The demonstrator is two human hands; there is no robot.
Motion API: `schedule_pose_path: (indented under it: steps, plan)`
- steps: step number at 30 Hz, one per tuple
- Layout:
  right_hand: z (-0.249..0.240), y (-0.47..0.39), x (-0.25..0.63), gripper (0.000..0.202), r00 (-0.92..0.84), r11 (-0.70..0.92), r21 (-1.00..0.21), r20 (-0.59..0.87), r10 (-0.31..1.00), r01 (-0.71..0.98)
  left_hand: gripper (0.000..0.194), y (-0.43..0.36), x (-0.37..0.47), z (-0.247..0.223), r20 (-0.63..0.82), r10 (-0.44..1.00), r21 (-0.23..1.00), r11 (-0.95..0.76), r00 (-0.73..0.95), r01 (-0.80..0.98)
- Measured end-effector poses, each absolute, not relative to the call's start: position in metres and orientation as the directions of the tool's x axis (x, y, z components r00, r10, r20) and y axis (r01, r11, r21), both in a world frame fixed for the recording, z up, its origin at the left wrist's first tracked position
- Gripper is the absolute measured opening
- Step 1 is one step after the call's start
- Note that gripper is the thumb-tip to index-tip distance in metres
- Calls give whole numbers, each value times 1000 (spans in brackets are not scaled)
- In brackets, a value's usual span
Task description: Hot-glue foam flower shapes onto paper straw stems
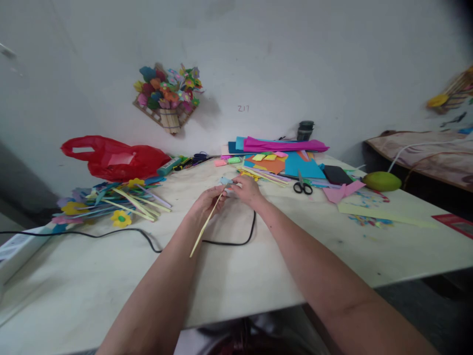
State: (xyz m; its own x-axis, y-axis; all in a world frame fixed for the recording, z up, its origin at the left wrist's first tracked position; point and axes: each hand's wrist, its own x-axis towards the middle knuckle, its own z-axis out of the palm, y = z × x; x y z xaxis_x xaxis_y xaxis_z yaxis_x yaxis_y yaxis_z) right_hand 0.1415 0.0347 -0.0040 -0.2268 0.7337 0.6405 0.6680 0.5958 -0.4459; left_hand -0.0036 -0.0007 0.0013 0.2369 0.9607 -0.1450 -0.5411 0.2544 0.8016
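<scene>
Near the middle of the table, my left hand point(211, 201) is closed on a thin yellow stick point(205, 226), whose free end points down toward me over my left forearm. A small light blue paper piece point(225, 181) sits at the stick's upper end, between both hands. My right hand point(245, 191) is beside it, with thumb and fingers pinched on the blue piece. Fine detail at the fingertips is too small to make out.
Paper flowers point(120, 218) and a red bag point(114, 159) lie left. Black scissors point(302, 187), a phone point(337, 175), coloured paper point(303, 165) and a yellow-green fruit point(382, 181) are right. A black cable point(229, 243) crosses the table point(236, 286).
</scene>
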Motion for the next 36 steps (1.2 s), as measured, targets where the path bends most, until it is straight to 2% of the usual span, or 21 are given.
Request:
schedule_pose_path:
  steps: [9, 12, 15, 18, 22, 27, 36]
  plan:
    - [-3, 32, 143, 21, -248, 599, -421, 637, 730, 681, 6, -7, -2, 8, -215, 954, 859, 285, 207, -426]
    - [-3, 31, 144, 32, -314, 684, -429, 659, 684, 590, 4, -4, -3, 5, -137, 978, 882, 192, 154, -431]
    - [-5, 31, 144, 40, -292, 717, -456, 696, 657, 526, 7, 1, -5, -2, -29, 993, 893, 77, 114, -444]
    - [-8, 32, 144, 34, -167, 668, -535, 703, 692, 517, 15, 4, -7, -7, 49, 997, 899, -18, 61, -437]
    - [-10, 31, 142, 19, -58, 529, -673, 589, 806, 517, 28, 4, -7, -7, 98, 995, 905, -103, -33, -413]
    - [-8, 26, 137, 28, -113, 473, -708, 492, 863, 525, 31, 1, -5, -2, 115, 985, 906, -157, -128, -394]
    - [-9, 22, 129, 29, -219, 505, -762, 455, 863, 405, 28, 0, -3, 2, 257, 932, 920, -317, -257, -230]
